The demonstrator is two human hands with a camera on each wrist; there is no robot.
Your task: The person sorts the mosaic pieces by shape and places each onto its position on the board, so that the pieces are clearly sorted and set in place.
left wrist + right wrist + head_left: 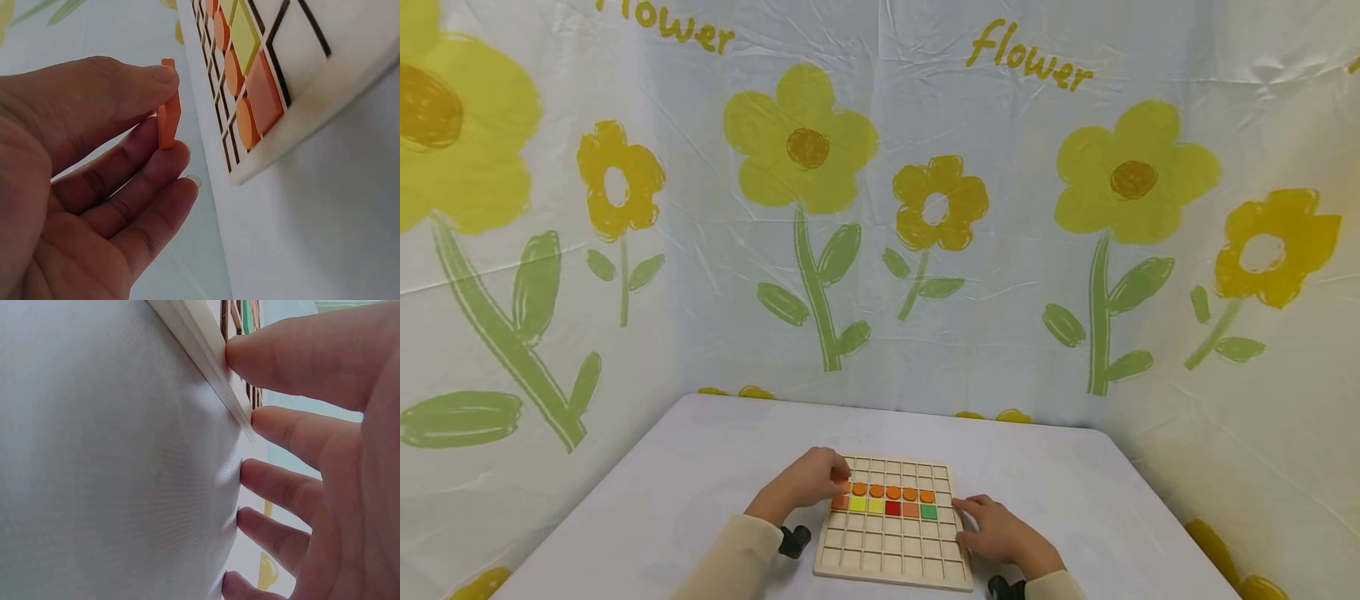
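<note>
A pale wooden grid board (891, 568) lies on the table. One row holds several round orange discs (892, 492); the row nearer me holds square tiles: orange, yellow (858, 504), yellow, red (892, 507), orange and green (928, 512). My left hand (808, 479) is over the board's left edge, pinching a flat orange piece (167, 109) between thumb and fingers. Seen nearly edge-on, its full outline cannot be told; it is held apart from the board. My right hand (1000, 533) rests at the board's right edge, thumb and index finger touching it, other fingertips on the table.
The white table (737, 433) extends around the board on all sides. A cloth (880, 333) printed with yellow flowers hangs behind and beside it. Dark wrist devices (794, 542) sit below both hands.
</note>
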